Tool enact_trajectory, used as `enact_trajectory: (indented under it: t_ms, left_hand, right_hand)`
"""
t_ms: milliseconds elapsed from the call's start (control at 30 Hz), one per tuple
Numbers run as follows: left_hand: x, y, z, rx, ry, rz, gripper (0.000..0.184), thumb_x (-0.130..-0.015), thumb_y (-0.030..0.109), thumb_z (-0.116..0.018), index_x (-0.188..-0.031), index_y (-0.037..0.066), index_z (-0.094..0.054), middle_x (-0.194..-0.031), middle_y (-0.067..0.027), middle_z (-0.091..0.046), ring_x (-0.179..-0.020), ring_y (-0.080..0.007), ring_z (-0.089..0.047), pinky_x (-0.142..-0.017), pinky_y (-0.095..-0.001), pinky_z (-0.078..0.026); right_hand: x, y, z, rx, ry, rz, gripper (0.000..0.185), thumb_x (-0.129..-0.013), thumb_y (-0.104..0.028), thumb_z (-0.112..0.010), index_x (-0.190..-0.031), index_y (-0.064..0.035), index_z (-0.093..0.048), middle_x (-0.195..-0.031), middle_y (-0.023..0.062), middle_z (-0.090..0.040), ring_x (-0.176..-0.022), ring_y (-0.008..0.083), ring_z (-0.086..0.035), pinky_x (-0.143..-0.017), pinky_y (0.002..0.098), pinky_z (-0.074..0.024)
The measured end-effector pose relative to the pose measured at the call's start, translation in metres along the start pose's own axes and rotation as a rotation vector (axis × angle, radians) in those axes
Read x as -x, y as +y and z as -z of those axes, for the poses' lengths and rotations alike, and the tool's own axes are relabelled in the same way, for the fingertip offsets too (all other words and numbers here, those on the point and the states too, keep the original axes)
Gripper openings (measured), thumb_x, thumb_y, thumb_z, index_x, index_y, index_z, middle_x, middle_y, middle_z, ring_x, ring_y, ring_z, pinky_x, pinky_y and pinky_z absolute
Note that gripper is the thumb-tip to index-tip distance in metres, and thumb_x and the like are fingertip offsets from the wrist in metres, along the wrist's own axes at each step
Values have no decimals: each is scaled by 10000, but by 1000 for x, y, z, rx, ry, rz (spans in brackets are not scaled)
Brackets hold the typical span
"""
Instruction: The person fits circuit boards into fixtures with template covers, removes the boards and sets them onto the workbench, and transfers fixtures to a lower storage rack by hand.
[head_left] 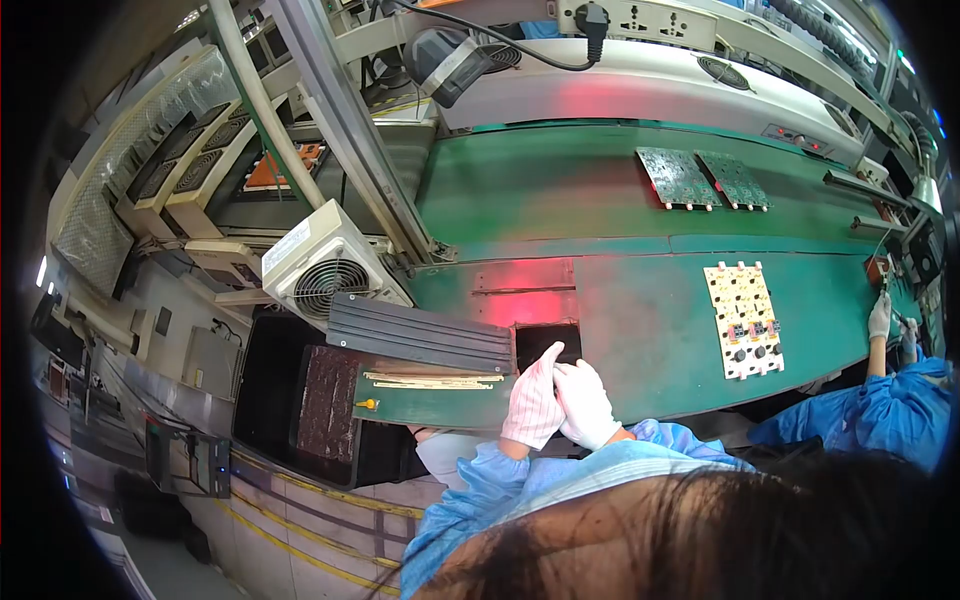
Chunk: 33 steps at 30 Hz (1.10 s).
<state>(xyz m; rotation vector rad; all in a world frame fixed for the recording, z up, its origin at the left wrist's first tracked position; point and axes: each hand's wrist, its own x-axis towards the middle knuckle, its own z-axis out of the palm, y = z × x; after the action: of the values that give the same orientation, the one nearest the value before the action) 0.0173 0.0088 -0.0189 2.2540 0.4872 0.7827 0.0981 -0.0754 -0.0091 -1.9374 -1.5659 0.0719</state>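
Observation:
My left hand, in a pale pink-striped glove, is at the front edge of the green bench. Its fingers are together and point up. My right hand, in a whitish glove, presses against it with its fingers bent. Both hands look closed where they meet, and whatever might be between them is hidden. Just beyond them is a dark rectangular opening in the bench top. A grey ribbed panel lies to the left of the hands, with thin pale strips in front of it.
A yellow board panel with dark components lies on the right. Two green circuit boards rest farther back. A fan unit and black bin stand left. Another person's gloved hand is at the far right.

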Motion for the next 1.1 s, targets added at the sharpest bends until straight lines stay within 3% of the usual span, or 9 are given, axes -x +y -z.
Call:
enact_trajectory:
  t_ms: [200, 267, 500, 567, 733, 800, 833, 900, 1100]
  left_hand:
    - [-2, 11, 13, 192, -30, 53, 565, -726, 50, -559, -1277, 72, -432, -1196, -159, -544, -1098, -340, -512, -945, -388, -411]
    - [-5, 12, 20, -22, -63, -265, 543, -727, 81, -574, -1259, 126, -474, -1239, -119, -537, -1189, -375, -435, -994, -430, -356]
    - [4, 6, 26, 247, -188, -282, 513, -785, 132, -589, -1280, 95, -459, -1261, -139, -519, -1269, -420, -323, -1047, -482, -266]
    - [3, 10, 29, 262, -187, -271, 521, -804, 149, -580, -1303, 96, -437, -1248, -144, -528, -1259, -419, -338, -1053, -482, -253]
    - [4, 11, 28, 240, -156, -326, 573, -850, 203, -553, -1379, 123, -349, -1258, -152, -521, -1222, -415, -392, -1058, -492, -233]
    - [4, 18, 27, 376, -275, -217, 601, -840, 183, -545, -1397, 148, -321, -1325, -117, -467, -1208, -281, -460, -1095, -518, -136]
    - [1, 19, 23, 376, -273, -218, 601, -840, 183, -545, -1397, 148, -321, -1325, -117, -467, -1208, -281, -460, -1095, -518, -136]
    - [-5, 22, 13, 425, -88, -479, 653, -825, 135, -557, -1413, 152, -274, -1346, -109, -449, -1163, -261, -504, -1098, -542, -99]
    - [0, 11, 5, 502, -133, -420, 669, -801, 95, -569, -1406, 139, -286, -1363, -102, -431, -1240, -350, -405, -1088, -526, -156]
  right_hand:
    - [4, 3, -4, -68, 87, 72, 320, -687, -120, -558, -985, -3, -551, -960, 164, -572, -907, 336, -537, -846, 447, -400]
    - [14, 11, -14, -92, 184, 145, 321, -679, -112, -565, -981, -4, -555, -961, 166, -575, -905, 346, -536, -830, 450, -411]
    - [13, 16, -8, -406, 286, 88, 240, -700, -101, -613, -928, -28, -622, -844, 161, -584, -773, 343, -571, -679, 408, -465]
    - [13, 13, -5, -560, 203, -46, 210, -761, -88, -591, -962, -34, -620, -833, 156, -575, -769, 331, -570, -684, 390, -464]
    - [16, 14, -3, -645, 194, -72, 189, -805, -69, -561, -983, -32, -612, -836, 150, -565, -775, 303, -572, -696, 356, -465]
    - [18, 16, -4, -662, 176, -88, 178, -812, -69, -558, -977, -25, -608, -846, 143, -569, -783, 283, -579, -704, 345, -466]
    - [21, 21, -9, -812, 175, -153, 164, -826, -85, -557, -969, -19, -604, -864, 131, -576, -796, 253, -581, -714, 335, -466]
    - [23, 22, -12, -961, 170, -222, 156, -841, -100, -556, -962, -13, -601, -881, 118, -584, -809, 222, -582, -725, 326, -466]
    - [19, 16, -1, -837, 171, -291, 162, -829, -115, -603, -949, -9, -621, -823, 94, -613, -771, 182, -588, -712, 313, -475]
